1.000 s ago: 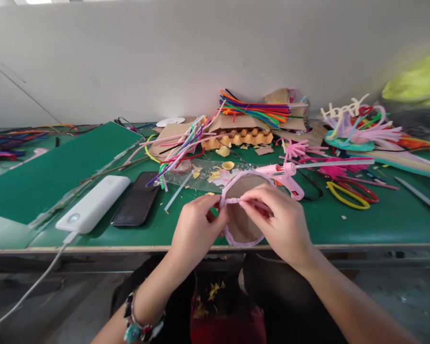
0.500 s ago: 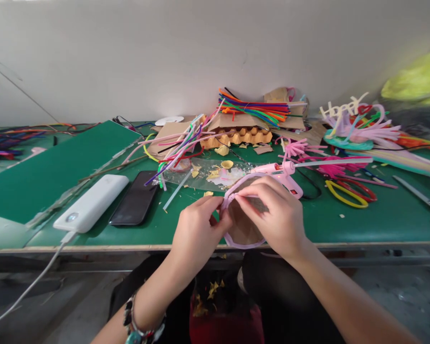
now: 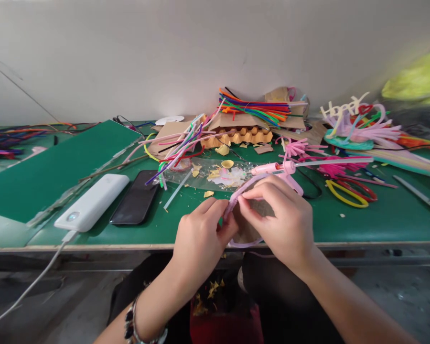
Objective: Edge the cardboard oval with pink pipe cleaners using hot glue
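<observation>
I hold a round brown cardboard disc point(image 3: 246, 224) over the front edge of the table, its rim lined with a fuzzy lilac pipe cleaner point(image 3: 246, 185). My left hand point(image 3: 201, 234) grips the disc's left edge between thumb and fingers. Close to it, my right hand point(image 3: 286, 222) pinches the pipe cleaner at the upper left of the rim; its fingers and palm cover much of the disc's right side. Just behind the hands lies a pink glue gun point(image 3: 290, 167) with a clear glue stick in its back end.
On the green table point(image 3: 186, 229) are a black phone point(image 3: 134, 198), a white power bank point(image 3: 93, 203), yellow scissors handles point(image 3: 346, 193) and a craft knife point(image 3: 417, 193). Bundled pipe cleaners point(image 3: 254, 107) rest behind an egg carton point(image 3: 236, 137). A cable hangs at the left.
The disc and both hands have shifted slightly to the right, and the disc appears more turned. My pinching fingers remain at the upper left rim.
</observation>
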A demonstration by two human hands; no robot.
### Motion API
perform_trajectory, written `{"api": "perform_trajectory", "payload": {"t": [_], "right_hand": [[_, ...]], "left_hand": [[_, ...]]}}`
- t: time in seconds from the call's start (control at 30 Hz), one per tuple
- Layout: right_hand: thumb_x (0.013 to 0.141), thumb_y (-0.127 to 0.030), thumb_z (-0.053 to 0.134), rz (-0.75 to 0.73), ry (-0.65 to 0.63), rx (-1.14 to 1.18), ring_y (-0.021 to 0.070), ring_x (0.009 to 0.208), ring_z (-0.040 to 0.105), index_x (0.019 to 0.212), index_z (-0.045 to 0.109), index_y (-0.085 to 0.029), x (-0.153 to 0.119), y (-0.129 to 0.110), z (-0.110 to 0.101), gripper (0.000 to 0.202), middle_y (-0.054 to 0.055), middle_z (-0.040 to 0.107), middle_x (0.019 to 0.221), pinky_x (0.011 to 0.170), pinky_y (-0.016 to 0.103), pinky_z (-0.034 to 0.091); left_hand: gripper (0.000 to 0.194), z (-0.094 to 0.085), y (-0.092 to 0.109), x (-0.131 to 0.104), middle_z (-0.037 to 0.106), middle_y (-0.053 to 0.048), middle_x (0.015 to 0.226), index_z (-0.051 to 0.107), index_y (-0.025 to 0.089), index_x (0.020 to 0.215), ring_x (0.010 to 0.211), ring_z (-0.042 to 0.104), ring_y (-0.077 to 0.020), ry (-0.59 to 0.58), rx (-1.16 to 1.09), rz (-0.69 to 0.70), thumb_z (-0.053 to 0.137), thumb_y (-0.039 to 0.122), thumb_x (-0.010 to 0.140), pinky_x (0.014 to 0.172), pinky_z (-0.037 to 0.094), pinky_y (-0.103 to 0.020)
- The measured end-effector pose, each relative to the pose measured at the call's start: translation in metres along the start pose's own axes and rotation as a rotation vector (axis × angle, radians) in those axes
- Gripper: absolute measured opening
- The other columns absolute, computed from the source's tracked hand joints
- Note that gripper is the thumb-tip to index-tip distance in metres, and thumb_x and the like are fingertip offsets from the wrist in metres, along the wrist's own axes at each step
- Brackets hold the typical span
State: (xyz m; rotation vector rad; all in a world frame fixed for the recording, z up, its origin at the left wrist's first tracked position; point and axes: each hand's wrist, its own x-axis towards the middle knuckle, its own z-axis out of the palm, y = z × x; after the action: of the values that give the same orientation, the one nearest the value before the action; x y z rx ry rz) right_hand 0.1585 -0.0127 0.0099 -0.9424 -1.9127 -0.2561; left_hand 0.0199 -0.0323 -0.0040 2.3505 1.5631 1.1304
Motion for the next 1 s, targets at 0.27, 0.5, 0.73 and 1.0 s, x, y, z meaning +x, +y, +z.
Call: {"api": "perform_trajectory", "payload": {"t": [0.27,0.5,0.73,1.0], "right_hand": [[0.073,-0.007,0.053,-0.005,-0.01,-0.044,0.0113,0.064,0.053,0.066,0.049,-0.019,0.0012,0.0017,-0.0012,0.015,0.0,0.055,0.064,0.059,0.025,0.045],[0.072,-0.011,0.056,0.051,0.025,-0.089,0.012,0.069,0.052,0.076,0.051,-0.019,0.0022,0.0002,-0.0022,0.011,0.002,0.053,0.075,0.059,0.026,0.044],[0.072,-0.01,0.055,0.073,0.006,-0.079,0.0125,0.071,0.052,0.082,0.05,-0.019,0.0032,0.0009,-0.0042,0.014,0.004,0.051,0.082,0.059,0.027,0.046],[0.07,-0.005,0.05,0.033,0.002,-0.05,0.0145,0.079,0.054,0.081,0.048,-0.022,0.0045,0.008,-0.01,0.02,0.004,0.051,0.083,0.056,0.025,0.049]], "left_hand": [[0.012,-0.0002,0.0003,0.0003,0.054,0.003,0.061,0.057,0.015,0.069,0.045,0.047,-0.0068,0.011,0.038,-0.002,0.048,0.014,0.077,0.044,0.035,-0.017],[0.015,0.0014,-0.0005,0.0015,0.052,0.003,0.059,0.058,0.015,0.068,0.044,0.047,-0.0069,0.023,0.057,0.021,0.048,0.017,0.078,0.043,0.035,-0.016],[0.013,-0.0001,0.0013,0.0033,0.052,0.003,0.058,0.057,0.015,0.066,0.044,0.047,-0.0063,0.004,-0.008,-0.009,0.049,0.016,0.076,0.044,0.036,-0.016],[0.012,0.0004,-0.0015,0.0054,0.05,0.004,0.056,0.056,0.016,0.064,0.042,0.045,-0.0058,0.005,-0.075,-0.05,0.048,0.014,0.073,0.044,0.036,-0.015]]}}
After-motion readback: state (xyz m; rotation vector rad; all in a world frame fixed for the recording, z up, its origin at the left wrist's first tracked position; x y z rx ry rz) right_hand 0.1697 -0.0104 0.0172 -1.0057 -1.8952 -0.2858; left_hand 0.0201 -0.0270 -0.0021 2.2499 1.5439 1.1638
